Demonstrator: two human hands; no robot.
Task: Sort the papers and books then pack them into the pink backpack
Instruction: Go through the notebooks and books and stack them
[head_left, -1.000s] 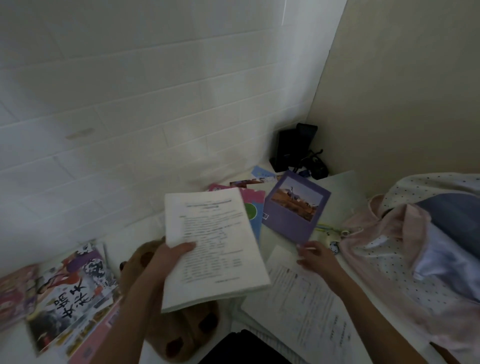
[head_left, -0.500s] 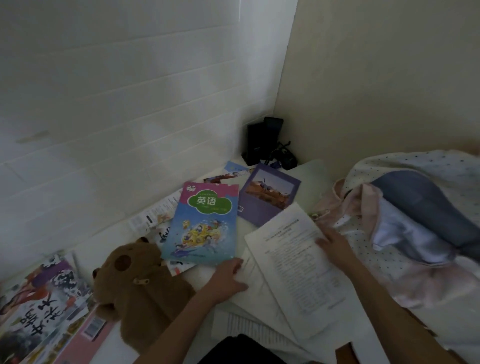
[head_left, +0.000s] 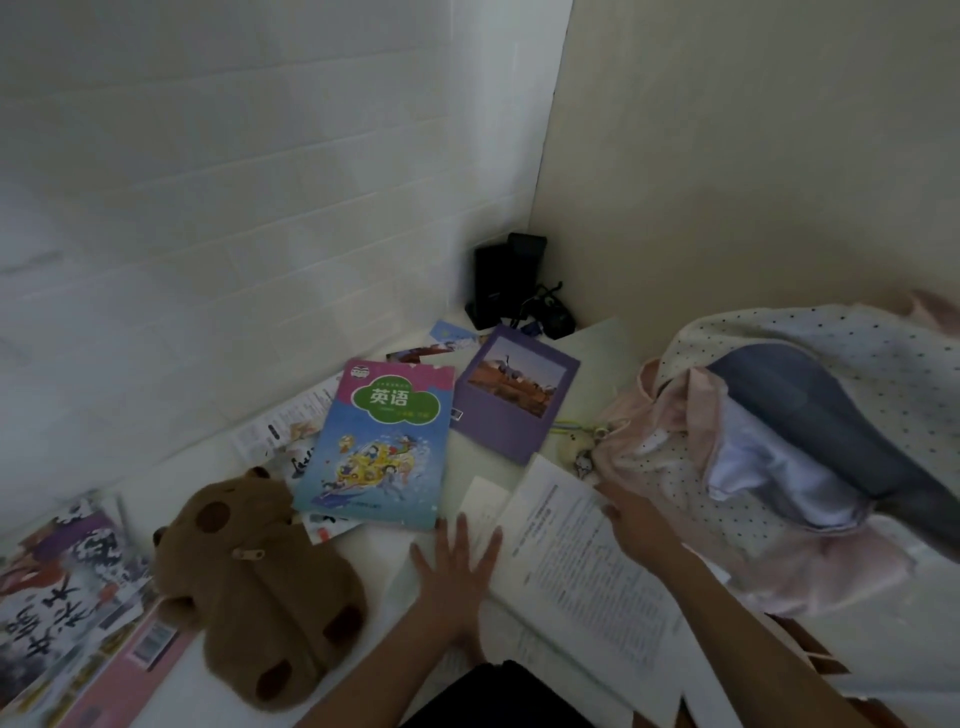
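Starting at the far left, we see a pile of magazines (head_left: 57, 587) with large black Chinese characters on the top cover; we cannot read them with certainty. Under it lies a pink book (head_left: 122, 670) with a barcode label. Next to this pile a brown plush toy (head_left: 249, 592) lies on the white table (head_left: 384, 535), its head touching the corner of the blue textbook (head_left: 376, 447). On this textbook a green cloud shape carries the white characters 英语; the smaller print is too small to read. Some leaflets (head_left: 280, 426) come out from under its left edge.

Our left hand (head_left: 454, 566) lies flat, palm down, with the fingers straight and spread wide, on a loose white sheet just below the textbook. The forearm comes up from the bottom edge.

Behind, a purple book (head_left: 511, 400) with a landscape photo lies beside the textbook, and black devices (head_left: 506, 283) stand in the corner of the wall.

Our right hand (head_left: 631, 519) rests on the upper right part of the stack of printed papers (head_left: 587, 571), the fingers reaching forward and a little apart; we cannot tell whether they hold the edge. The printed lines on the papers are not readable.

At the right, the pink backpack (head_left: 769, 467) with small dots lies open on the table, just beside the papers, with a blue-grey lining showing inside. A small charm (head_left: 582, 449) hangs at its left side.
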